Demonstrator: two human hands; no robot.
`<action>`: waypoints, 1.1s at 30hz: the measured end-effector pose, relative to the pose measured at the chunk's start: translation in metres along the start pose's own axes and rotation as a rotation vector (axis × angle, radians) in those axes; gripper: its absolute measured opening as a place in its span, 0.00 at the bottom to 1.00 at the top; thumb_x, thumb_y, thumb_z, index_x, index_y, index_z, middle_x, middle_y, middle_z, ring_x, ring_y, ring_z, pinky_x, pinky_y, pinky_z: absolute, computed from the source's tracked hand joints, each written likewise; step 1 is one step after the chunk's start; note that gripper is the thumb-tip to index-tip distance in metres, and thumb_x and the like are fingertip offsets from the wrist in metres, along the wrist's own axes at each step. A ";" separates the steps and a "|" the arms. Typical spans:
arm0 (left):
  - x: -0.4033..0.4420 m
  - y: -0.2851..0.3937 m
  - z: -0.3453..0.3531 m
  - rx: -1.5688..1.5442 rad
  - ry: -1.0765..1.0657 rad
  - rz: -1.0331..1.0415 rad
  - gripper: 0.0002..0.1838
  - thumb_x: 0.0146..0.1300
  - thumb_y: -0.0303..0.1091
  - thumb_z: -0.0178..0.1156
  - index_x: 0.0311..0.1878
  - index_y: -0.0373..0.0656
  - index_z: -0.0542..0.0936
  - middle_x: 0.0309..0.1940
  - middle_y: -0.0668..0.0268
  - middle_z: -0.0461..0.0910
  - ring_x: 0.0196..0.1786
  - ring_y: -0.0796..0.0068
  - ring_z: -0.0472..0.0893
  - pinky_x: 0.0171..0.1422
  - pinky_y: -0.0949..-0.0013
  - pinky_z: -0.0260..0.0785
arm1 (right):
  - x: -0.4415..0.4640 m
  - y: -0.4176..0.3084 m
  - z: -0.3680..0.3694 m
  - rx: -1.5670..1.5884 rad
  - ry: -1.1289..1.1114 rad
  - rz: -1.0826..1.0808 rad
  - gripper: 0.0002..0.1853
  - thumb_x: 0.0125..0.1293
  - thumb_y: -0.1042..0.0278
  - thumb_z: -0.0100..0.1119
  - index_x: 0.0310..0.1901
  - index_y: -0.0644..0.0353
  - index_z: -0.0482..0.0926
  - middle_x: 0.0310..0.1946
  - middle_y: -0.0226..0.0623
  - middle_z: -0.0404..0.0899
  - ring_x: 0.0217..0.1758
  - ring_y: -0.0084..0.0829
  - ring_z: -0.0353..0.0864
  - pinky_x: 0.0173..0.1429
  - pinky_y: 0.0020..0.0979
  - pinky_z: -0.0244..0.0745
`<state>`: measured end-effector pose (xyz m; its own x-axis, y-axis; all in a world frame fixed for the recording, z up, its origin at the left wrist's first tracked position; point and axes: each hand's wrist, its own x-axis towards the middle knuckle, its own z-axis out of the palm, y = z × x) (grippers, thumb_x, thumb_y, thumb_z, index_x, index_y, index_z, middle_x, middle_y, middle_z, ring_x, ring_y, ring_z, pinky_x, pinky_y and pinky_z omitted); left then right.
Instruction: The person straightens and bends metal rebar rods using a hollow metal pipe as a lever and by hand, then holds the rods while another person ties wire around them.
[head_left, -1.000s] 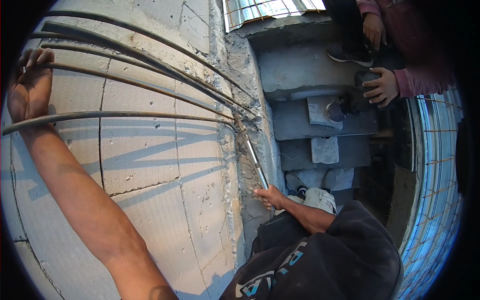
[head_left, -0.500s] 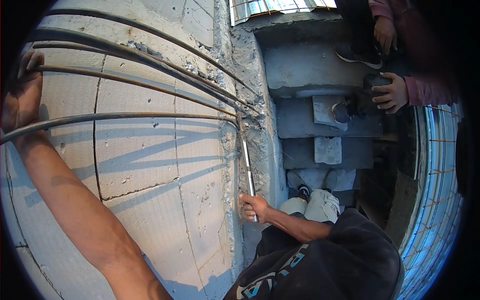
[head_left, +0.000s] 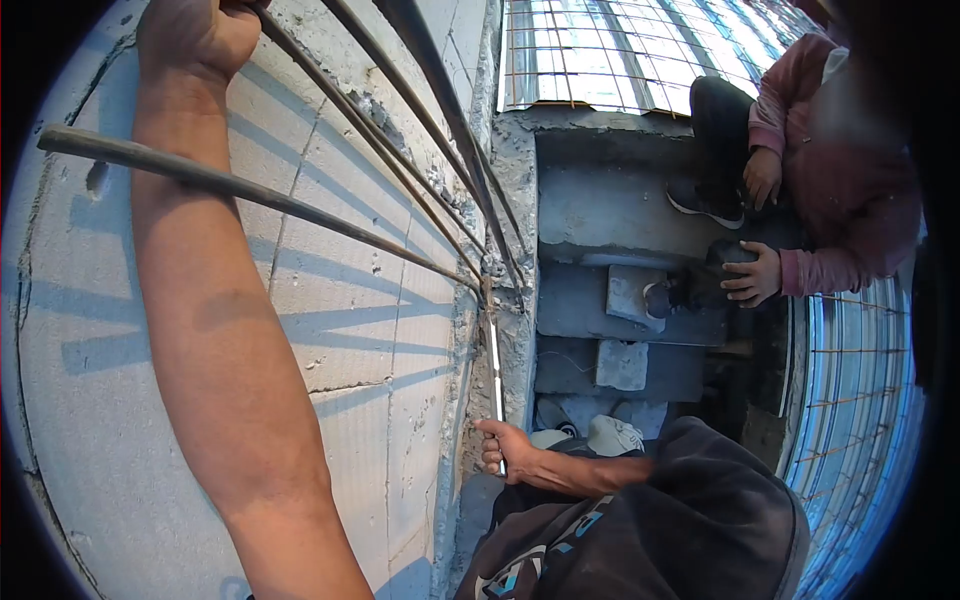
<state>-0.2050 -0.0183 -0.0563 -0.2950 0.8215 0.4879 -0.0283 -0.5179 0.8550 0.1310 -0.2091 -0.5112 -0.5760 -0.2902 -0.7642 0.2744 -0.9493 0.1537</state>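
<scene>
My left hand, at the top left, is closed round the upper end of a rusty rebar rod; some of its fingers are cut off by the frame edge. A lower rebar rod crosses in front of my left forearm. Near the lower middle, my right hand grips a silver metal bar by its lower end. The bar's far end meets the base of the rods, by the concrete edge; how it engages them cannot be made out. Thicker dark rods fan upward from the same spot.
A pale block wall fills the left side. Concrete steps on the right carry two loose blocks. Another person in a pink sleeve sits there, hands near the knees. Corrugated sheeting with wire mesh stands behind.
My left hand has moved up and right, swinging the rods more upright. The view has shifted too. My right hand keeps its hold on the bar.
</scene>
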 end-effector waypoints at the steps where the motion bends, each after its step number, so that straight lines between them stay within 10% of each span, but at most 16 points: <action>1: 0.001 -0.019 0.026 0.076 0.177 0.109 0.16 0.75 0.46 0.51 0.33 0.47 0.74 0.21 0.76 0.64 0.22 0.83 0.61 0.27 0.75 0.56 | -0.007 -0.003 0.009 -0.008 0.026 0.009 0.18 0.68 0.55 0.61 0.26 0.42 0.61 0.14 0.15 0.50 0.13 0.16 0.48 0.18 0.26 0.44; 7: 0.017 -0.041 0.035 0.221 0.425 0.166 0.11 0.73 0.41 0.57 0.41 0.43 0.79 0.30 0.71 0.75 0.26 0.83 0.70 0.28 0.80 0.61 | -0.032 -0.027 0.031 -0.065 0.125 0.046 0.20 0.70 0.50 0.61 0.25 0.43 0.62 0.15 0.15 0.53 0.15 0.16 0.51 0.20 0.26 0.48; 19: -0.055 -0.007 0.072 0.027 0.138 0.200 0.12 0.74 0.46 0.56 0.41 0.48 0.77 0.25 0.73 0.74 0.28 0.79 0.74 0.33 0.76 0.69 | -0.035 -0.026 0.022 -0.089 0.095 -0.014 0.23 0.70 0.43 0.59 0.24 0.43 0.63 0.15 0.14 0.52 0.15 0.16 0.52 0.20 0.25 0.50; 21: -0.084 0.017 0.040 -0.144 -0.147 0.042 0.25 0.76 0.49 0.32 0.49 0.38 0.72 0.34 0.63 0.65 0.40 0.67 0.63 0.53 0.60 0.56 | -0.030 -0.027 0.020 -0.082 0.079 -0.003 0.22 0.71 0.42 0.59 0.24 0.43 0.64 0.15 0.14 0.53 0.15 0.16 0.52 0.20 0.25 0.51; 33: -0.123 0.025 0.074 -0.100 0.053 0.089 0.24 0.78 0.49 0.35 0.51 0.38 0.71 0.36 0.62 0.65 0.43 0.65 0.64 0.54 0.61 0.57 | -0.025 -0.028 0.005 -0.095 0.045 -0.027 0.20 0.70 0.49 0.62 0.28 0.48 0.64 0.18 0.19 0.57 0.16 0.19 0.56 0.18 0.28 0.56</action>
<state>-0.0985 -0.1147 -0.0813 -0.3507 0.7591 0.5485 -0.0942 -0.6113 0.7858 0.1334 -0.1762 -0.4934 -0.5492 -0.2568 -0.7953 0.3323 -0.9403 0.0741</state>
